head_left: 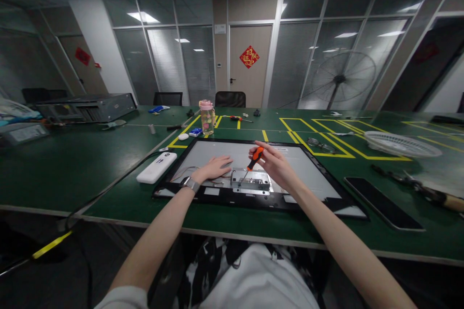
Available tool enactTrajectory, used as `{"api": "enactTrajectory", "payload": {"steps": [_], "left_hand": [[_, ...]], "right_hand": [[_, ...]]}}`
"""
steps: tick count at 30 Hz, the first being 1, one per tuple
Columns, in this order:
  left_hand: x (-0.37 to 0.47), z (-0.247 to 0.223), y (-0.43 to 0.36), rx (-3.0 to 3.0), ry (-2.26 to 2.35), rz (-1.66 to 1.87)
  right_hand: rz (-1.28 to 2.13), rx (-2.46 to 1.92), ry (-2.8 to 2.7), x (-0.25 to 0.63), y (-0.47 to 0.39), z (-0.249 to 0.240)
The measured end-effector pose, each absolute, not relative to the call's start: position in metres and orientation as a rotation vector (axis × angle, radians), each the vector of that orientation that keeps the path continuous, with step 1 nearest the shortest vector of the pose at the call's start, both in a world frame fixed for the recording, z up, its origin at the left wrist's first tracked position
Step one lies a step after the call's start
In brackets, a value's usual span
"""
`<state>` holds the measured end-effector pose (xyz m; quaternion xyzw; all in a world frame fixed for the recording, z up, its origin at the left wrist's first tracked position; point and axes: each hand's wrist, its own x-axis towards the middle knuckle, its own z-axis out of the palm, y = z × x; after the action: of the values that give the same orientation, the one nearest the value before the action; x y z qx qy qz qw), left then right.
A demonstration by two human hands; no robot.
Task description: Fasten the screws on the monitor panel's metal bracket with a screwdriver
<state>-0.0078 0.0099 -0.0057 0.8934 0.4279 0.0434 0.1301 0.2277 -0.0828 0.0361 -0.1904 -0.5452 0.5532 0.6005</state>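
Observation:
My right hand (272, 160) grips an orange and black screwdriver (257, 156), tilted so that its shaft points down and left. The tip reaches the silver metal bracket (255, 184) near its left part; whether it sits on a screw is too small to tell. That bracket lies at the near edge of a flat display panel (304, 169) with a black frame and a grey back. Fingers stretched out, my left hand (215, 168) lies flat on the panel, left of the bracket. Thin wires (186, 172) run beside it.
A white power bank (157, 168) and a black cable lie left of the panel. To the right are a dark phone (382, 203) and glasses (321, 145). Behind stand a pink-lidded bottle (207, 118), another screwdriver (239, 119) and a white basket (400, 144). A computer case (90, 107) sits far left.

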Motion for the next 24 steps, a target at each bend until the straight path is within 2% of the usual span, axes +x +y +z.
{"api": "enactTrajectory", "payload": {"steps": [24], "left_hand": [[-0.0065, -0.0035, 0.0077, 2.602, 1.248, 0.125]], "right_hand": [[1.145, -0.535, -1.33, 0.227, -0.0837, 0.0365]]}}
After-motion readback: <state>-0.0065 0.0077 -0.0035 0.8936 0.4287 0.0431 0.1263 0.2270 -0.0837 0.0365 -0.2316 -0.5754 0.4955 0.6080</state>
